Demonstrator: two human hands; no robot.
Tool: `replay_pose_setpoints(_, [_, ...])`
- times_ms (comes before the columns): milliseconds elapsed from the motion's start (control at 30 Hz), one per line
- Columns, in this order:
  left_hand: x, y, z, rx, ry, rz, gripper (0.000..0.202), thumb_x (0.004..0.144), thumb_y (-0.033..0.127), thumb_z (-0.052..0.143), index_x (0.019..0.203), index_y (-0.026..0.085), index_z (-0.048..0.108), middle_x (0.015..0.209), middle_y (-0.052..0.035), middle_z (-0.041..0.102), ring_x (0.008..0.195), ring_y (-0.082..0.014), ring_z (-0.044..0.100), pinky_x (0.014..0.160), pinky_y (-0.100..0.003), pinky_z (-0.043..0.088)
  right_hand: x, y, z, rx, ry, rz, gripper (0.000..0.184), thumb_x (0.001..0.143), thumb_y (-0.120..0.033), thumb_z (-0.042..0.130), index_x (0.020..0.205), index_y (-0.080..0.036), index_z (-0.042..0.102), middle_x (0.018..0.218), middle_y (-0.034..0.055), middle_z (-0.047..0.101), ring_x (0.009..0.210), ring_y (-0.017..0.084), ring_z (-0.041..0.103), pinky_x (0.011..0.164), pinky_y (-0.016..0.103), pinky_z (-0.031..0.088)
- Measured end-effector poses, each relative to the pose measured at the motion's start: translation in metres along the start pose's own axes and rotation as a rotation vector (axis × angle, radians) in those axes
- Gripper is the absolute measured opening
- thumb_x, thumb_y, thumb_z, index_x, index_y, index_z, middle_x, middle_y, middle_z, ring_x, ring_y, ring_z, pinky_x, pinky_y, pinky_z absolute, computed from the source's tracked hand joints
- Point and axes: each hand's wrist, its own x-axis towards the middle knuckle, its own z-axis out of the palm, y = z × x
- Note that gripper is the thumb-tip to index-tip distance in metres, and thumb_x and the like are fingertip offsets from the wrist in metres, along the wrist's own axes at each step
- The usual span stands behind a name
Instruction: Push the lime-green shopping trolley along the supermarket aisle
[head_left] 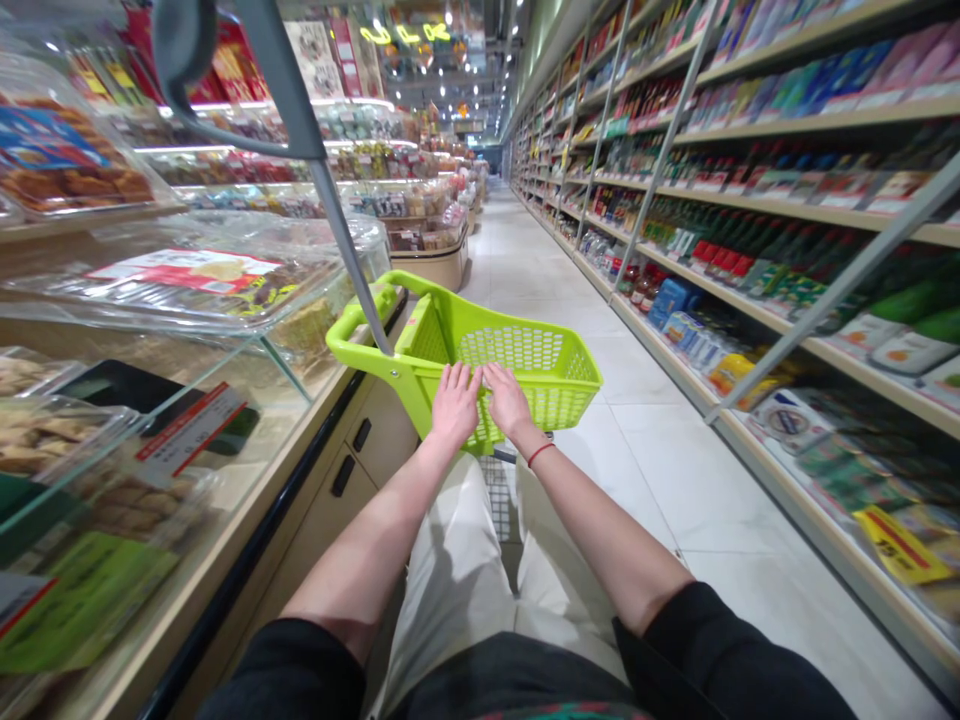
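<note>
A lime-green plastic shopping basket (pixel 525 350) on wheels stands in a supermarket aisle in front of me. My left hand (pixel 454 405) and my right hand (pixel 507 398) lie side by side on its near rim, fingers curled over the edge and gripping it. A red band circles my right wrist. The basket looks empty inside. Its grey pull handle (pixel 315 150) rises up and to the left, past my view.
A glass-fronted counter (pixel 187 300) with packed baked goods runs along the left. Long shelves (pixel 787 230) of bottles and boxes line the right. The pale tiled floor (pixel 675 470) of the aisle stretches ahead.
</note>
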Motion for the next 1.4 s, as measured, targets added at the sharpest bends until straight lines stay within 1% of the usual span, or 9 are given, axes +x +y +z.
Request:
replay_pose_setpoints(200, [0.0,-0.001,-0.001,-0.018,0.002,-0.004,0.063,0.084,0.009,0.046,0.147,0.008,0.046,0.146,-0.0181,0.053,0.146,-0.0316,0.038,0.126,-0.049,0.02,-0.022,0.037,-0.017,-0.044,0.017,0.045,0.071,0.076,0.003,0.041,0.145,-0.01,0.051,0.154,0.0136,0.049,0.148,0.02,0.037,0.127,0.043,0.021])
replay_pose_setpoints(333, [0.0,-0.001,-0.002,-0.042,-0.022,-0.018,0.066,0.082,0.008,0.048,0.148,0.008,0.046,0.147,-0.0187,0.053,0.146,-0.0315,0.037,0.126,-0.05,0.02,-0.037,0.069,-0.031,-0.107,0.078,0.159,0.071,0.075,0.002,0.043,0.144,-0.009,0.052,0.153,0.0146,0.05,0.147,0.022,0.038,0.126,0.046,0.023])
replay_pose_setpoints(433, [0.0,0.0,-0.003,-0.027,-0.016,-0.014,0.066,0.081,0.008,0.048,0.147,0.008,0.047,0.146,-0.0185,0.053,0.146,-0.032,0.038,0.125,-0.05,0.021,-0.04,0.077,-0.037,-0.134,0.107,0.262,0.069,0.075,0.002,0.045,0.143,-0.006,0.052,0.152,0.0173,0.049,0.147,0.025,0.038,0.126,0.048,0.023])
replay_pose_setpoints(567, [-0.001,0.002,-0.005,-0.018,-0.009,-0.019,0.065,0.082,0.009,0.048,0.147,0.008,0.047,0.145,-0.0181,0.054,0.145,-0.0327,0.038,0.125,-0.05,0.021,-0.027,0.055,-0.026,-0.093,0.113,0.295,0.064,0.078,0.003,0.042,0.141,-0.003,0.054,0.151,0.0208,0.05,0.147,0.026,0.038,0.126,0.049,0.023])
replay_pose_setpoints(733, [-0.001,0.003,-0.007,-0.04,-0.025,-0.028,0.062,0.083,0.009,0.047,0.145,0.008,0.048,0.145,-0.0194,0.054,0.146,-0.0323,0.038,0.125,-0.053,0.021,-0.002,0.005,-0.004,0.041,0.012,0.09,0.07,0.076,0.005,0.041,0.144,-0.008,0.052,0.152,0.0164,0.05,0.148,0.02,0.037,0.127,0.043,0.021])
replay_pose_setpoints(867, [-0.002,0.002,-0.007,-0.028,-0.01,-0.021,0.061,0.084,0.01,0.047,0.145,0.009,0.049,0.145,-0.018,0.054,0.145,-0.0319,0.039,0.124,-0.053,0.023,0.003,-0.005,-0.005,0.065,-0.04,0.005,0.07,0.077,0.006,0.04,0.144,-0.009,0.053,0.153,0.0147,0.049,0.147,0.018,0.038,0.127,0.039,0.022])
replay_pose_setpoints(967, [-0.002,0.001,-0.006,-0.031,-0.001,-0.017,0.061,0.084,0.01,0.046,0.145,0.007,0.048,0.145,-0.0193,0.054,0.146,-0.032,0.038,0.125,-0.051,0.021,-0.003,0.009,-0.012,0.027,-0.05,0.016,0.07,0.076,0.007,0.04,0.143,-0.01,0.054,0.152,0.0142,0.051,0.145,0.019,0.041,0.127,0.041,0.022])
replay_pose_setpoints(1233, [-0.002,0.001,-0.005,-0.027,-0.003,-0.016,0.064,0.082,0.009,0.048,0.145,0.007,0.048,0.144,-0.0197,0.054,0.145,-0.0331,0.038,0.125,-0.051,0.021,-0.036,0.076,-0.038,-0.095,0.044,0.128,0.07,0.076,0.003,0.042,0.143,-0.01,0.053,0.15,0.0137,0.053,0.145,0.023,0.041,0.126,0.046,0.021])
replay_pose_setpoints(1400, [-0.002,0.003,-0.005,-0.037,-0.007,-0.027,0.065,0.081,0.009,0.049,0.146,0.007,0.047,0.145,-0.0194,0.053,0.145,-0.0334,0.038,0.125,-0.052,0.021,-0.039,0.081,-0.042,-0.145,0.123,0.28,0.064,0.078,0.002,0.042,0.141,-0.003,0.053,0.149,0.0214,0.052,0.145,0.028,0.04,0.125,0.05,0.022])
